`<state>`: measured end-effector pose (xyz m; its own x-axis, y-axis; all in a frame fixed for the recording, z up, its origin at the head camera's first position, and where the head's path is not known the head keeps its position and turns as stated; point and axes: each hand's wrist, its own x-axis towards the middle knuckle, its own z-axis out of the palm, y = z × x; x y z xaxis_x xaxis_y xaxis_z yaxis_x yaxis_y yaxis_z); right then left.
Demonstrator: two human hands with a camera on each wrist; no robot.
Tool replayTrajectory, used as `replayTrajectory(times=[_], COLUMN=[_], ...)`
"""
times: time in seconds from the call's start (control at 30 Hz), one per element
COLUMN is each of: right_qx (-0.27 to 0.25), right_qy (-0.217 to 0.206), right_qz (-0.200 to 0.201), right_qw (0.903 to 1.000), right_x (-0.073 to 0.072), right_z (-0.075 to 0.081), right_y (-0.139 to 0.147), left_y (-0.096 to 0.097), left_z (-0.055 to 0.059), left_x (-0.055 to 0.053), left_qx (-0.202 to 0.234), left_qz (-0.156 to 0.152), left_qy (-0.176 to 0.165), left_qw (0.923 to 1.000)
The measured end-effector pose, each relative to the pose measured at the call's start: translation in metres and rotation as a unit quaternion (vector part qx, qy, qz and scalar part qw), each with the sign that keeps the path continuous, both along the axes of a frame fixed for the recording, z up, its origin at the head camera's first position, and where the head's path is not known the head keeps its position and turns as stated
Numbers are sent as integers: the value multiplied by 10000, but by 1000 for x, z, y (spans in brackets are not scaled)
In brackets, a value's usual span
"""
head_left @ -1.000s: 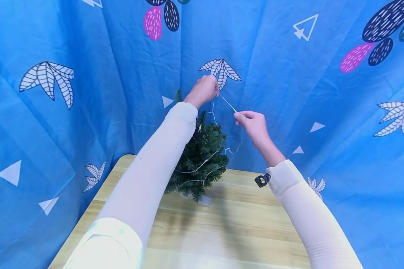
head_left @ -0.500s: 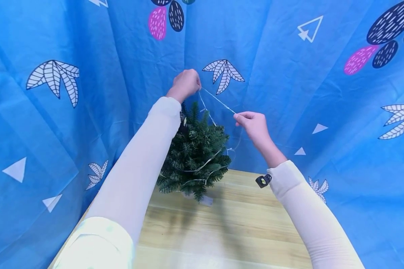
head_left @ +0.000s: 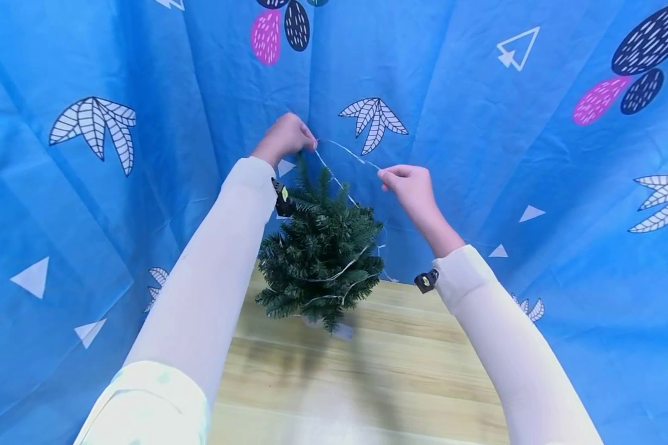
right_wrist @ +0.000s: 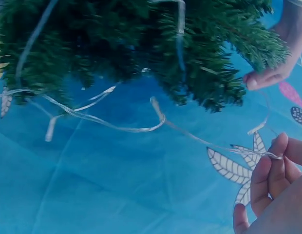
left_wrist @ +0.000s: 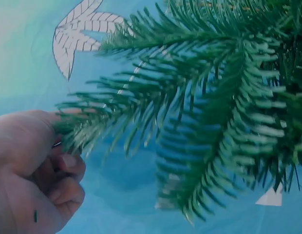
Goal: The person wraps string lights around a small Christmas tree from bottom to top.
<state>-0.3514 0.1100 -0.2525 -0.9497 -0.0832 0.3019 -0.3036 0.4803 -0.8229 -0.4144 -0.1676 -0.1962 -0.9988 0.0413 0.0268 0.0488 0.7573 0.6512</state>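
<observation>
A small artificial Christmas tree [head_left: 320,247] stands on the table, a clear-wired string of lights [head_left: 339,272] looped around its branches. Above and behind its top, my left hand [head_left: 286,135] pinches the light string at its fingertips. From there one stretch runs down to the tree's right side, and another slack stretch crosses to my right hand [head_left: 412,185], which pinches it between thumb and index finger. In the left wrist view, green branches [left_wrist: 209,97] partly cover the left fingers. Small bulbs on the wire [right_wrist: 141,129] show in the right wrist view, beneath the branches.
A wooden table [head_left: 367,389] lies under the tree, with a pale tag [head_left: 342,332] by the tree's base. Blue patterned curtain [head_left: 451,93] encloses the back and sides. Loose wire [head_left: 386,275] hangs at the tree's right.
My left hand has moved left across the back of the tree's top, drawing the light string along. My right hand has risen slightly and shifted left, and the string between them hangs slacker.
</observation>
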Motion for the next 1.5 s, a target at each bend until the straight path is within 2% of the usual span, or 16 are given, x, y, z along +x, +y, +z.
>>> replayTrajectory(times=[0.1, 0.23, 0.43, 0.67, 0.9, 1.03, 1.17, 1.27, 1.5], right_qx=[198, 360, 590, 1040, 1390, 1524, 1611, 1670, 1825], right_qy=[-24, -76, -13, 105, 27, -39, -50, -18, 205], right_qz=[-3, 12, 181, 539, 914, 1072, 1190, 1248, 1424], right_qw=[9998, 9993, 9981, 9931, 9861, 9825, 9797, 9780, 9726], right_x=[-4, -8, -4, 15, 30, 36, 44, 53, 80], right_z=[8, 17, 36, 57, 66, 69, 71, 74, 74], right_y=[-10, -23, -46, -72, -83, -84, -86, -88, -95], left_y=[-10, -22, -33, -40, -42, -42, -42, -42, -43], left_z=[-6, -14, -32, -57, -84, -96, -106, -112, -125], left_x=[1, 3, 6, 7, 8, 9, 12, 15, 24], left_qx=[449, 805, 1418, 2169, 3036, 3310, 3441, 3536, 3840], left_qz=[-85, -132, -61, 21, -19, -43, -54, -67, -192], left_qy=[-74, -204, -269, -56, 231, 339, 415, 490, 784], left_qw=[9989, 9965, 9895, 9762, 9525, 9430, 9380, 9341, 9198])
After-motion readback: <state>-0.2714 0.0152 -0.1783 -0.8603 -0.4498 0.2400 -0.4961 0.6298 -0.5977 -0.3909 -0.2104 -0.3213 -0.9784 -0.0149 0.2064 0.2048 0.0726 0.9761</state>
